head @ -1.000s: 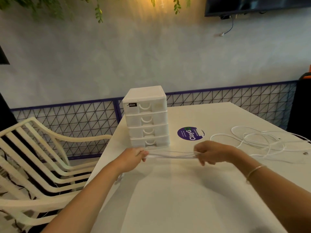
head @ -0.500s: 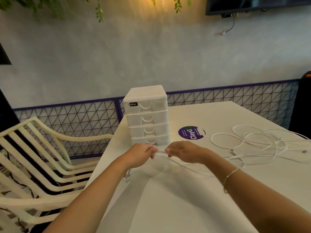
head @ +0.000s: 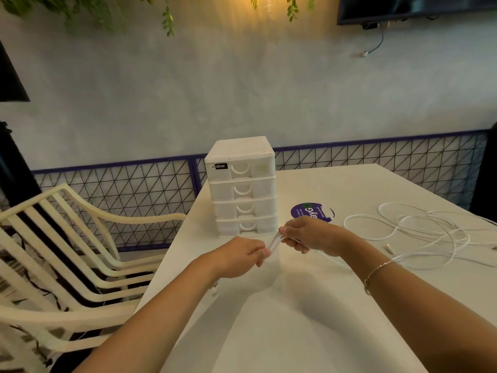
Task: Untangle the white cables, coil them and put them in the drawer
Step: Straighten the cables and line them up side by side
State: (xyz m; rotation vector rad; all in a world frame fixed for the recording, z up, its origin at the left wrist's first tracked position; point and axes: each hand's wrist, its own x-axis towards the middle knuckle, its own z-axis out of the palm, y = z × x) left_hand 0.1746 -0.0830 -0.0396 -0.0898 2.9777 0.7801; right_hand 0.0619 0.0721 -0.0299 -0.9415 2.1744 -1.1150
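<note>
Right now both hands are working close together over the bench [head: 309,332], just in front of the drawer unit [head: 243,187]. Left hand [head: 239,255] is pinching a short folded bundle of white cable [head: 275,242], grip narrow around it; right hand [head: 309,235] is gripping the other end, fingers curled. Bundle is running up and to the right between the two grips, blurred. Rest of the cables [head: 419,232] is lying in loose overlapping loops on the bench, well off to the right, trailing in under the right wrist. So the slack is feeding from the right side, and the right hand is nearer to it. All four drawers are looking closed; coiling judged only partway.
</note>
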